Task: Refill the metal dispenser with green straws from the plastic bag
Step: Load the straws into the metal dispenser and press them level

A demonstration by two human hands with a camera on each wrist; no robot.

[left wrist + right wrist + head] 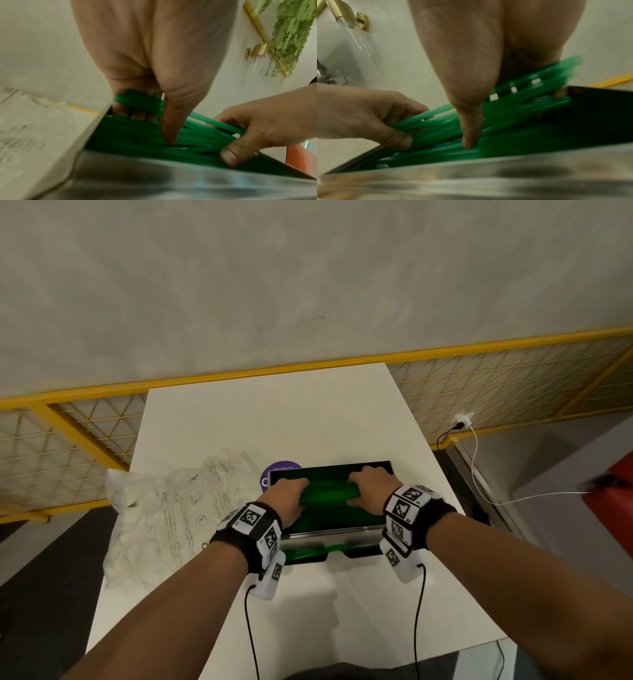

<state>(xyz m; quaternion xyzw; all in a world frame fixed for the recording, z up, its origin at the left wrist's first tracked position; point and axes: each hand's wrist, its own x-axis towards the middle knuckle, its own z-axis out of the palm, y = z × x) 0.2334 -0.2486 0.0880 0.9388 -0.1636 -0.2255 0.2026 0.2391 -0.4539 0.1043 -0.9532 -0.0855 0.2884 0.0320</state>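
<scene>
Straws (329,498): a blurred green mass in the head view; single ones cannot be told apart.
Left hand (291,501): fingertips hidden among the straws.
Right hand (368,486): fingertips hidden likewise.
Purple sticker (274,474): half covered by the dispenser (335,537); its print too small to read.
Plastic bag (171,515): print unreadable.
Red object (613,498): cut off by the right edge.

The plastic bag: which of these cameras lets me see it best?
The head view: the plastic bag lies whole and crumpled on the white table, left of the metal dispenser. The left wrist view catches only a blurred corner of it. The right wrist view shows none.
</scene>
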